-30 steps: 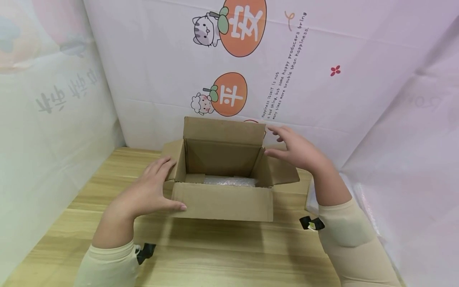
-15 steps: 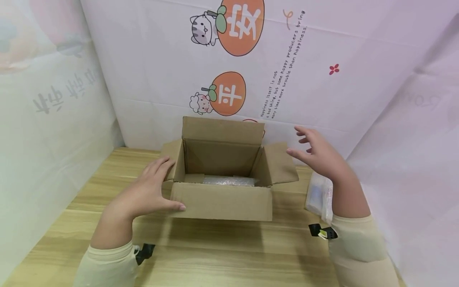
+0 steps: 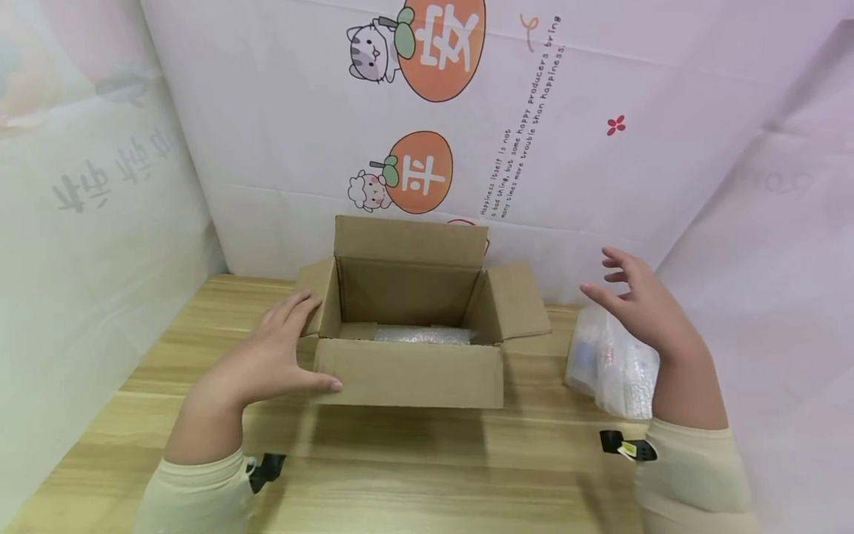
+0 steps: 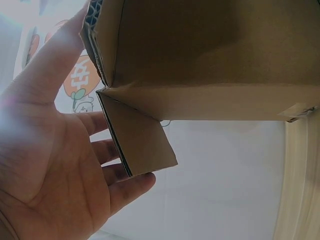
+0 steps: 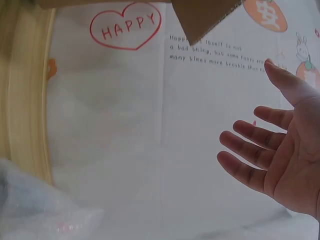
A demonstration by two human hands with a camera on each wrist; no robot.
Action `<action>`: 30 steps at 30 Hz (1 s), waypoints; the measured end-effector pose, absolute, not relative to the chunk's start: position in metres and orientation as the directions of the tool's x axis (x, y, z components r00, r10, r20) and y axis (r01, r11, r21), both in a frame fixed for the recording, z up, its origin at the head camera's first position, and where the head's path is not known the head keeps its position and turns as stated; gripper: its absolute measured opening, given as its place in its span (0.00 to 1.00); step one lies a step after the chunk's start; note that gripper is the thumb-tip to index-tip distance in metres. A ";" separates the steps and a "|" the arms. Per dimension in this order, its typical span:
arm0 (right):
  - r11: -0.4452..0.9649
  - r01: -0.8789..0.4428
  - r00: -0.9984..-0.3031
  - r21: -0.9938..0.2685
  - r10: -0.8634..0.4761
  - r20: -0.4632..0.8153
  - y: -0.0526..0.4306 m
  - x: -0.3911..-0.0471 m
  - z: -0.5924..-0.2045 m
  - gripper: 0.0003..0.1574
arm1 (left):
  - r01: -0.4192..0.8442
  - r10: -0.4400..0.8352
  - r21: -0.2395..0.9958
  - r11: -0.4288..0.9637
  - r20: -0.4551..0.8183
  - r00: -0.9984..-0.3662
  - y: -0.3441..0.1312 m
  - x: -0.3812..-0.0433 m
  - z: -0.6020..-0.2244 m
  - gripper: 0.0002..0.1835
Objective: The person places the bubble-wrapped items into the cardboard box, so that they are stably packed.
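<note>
An opened cardboard box stands on the wooden table with its flaps folded outward. Inside it, at the bottom, lies a bubble-wrapped item, mostly hidden by the front wall. My left hand rests at the box's left front corner, fingers on the left flap and thumb along the front flap; in the left wrist view the fingers reach behind that flap, fairly straight. Off to the right, my right hand hovers in the air with spread, relaxed fingers, holding nothing. Below it are bubble-wrapped packages in clear plastic.
A white printed cloth hangs behind the table, and similar cloth walls stand at the left and right. The wooden tabletop extends in front of the box.
My right hand has moved away from the box's right flap, out to the right, uncovering the wrapped packages. The left hand has stayed on the box.
</note>
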State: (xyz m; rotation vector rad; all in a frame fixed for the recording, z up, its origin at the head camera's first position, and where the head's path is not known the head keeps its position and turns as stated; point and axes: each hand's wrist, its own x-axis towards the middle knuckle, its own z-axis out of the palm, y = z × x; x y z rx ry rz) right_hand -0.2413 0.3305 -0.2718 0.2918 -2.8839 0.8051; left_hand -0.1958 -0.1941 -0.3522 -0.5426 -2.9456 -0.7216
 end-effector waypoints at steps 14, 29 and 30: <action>0.877 -0.065 -0.991 -0.477 -0.002 0.130 0.388 -0.235 -0.307 0.58 | 0.357 0.328 0.441 0.824 0.142 -0.934 -0.194 -0.196 -0.351 0.72; 0.932 0.132 -0.991 -0.337 0.117 -0.064 0.411 -0.252 -0.364 0.66 | 0.364 0.335 0.440 0.821 0.145 -0.931 -0.195 -0.195 -0.350 0.72; 0.935 0.139 -0.990 -0.327 0.122 -0.072 0.412 -0.252 -0.367 0.66 | 0.363 0.335 0.439 0.822 0.144 -0.931 -0.195 -0.195 -0.350 0.72</action>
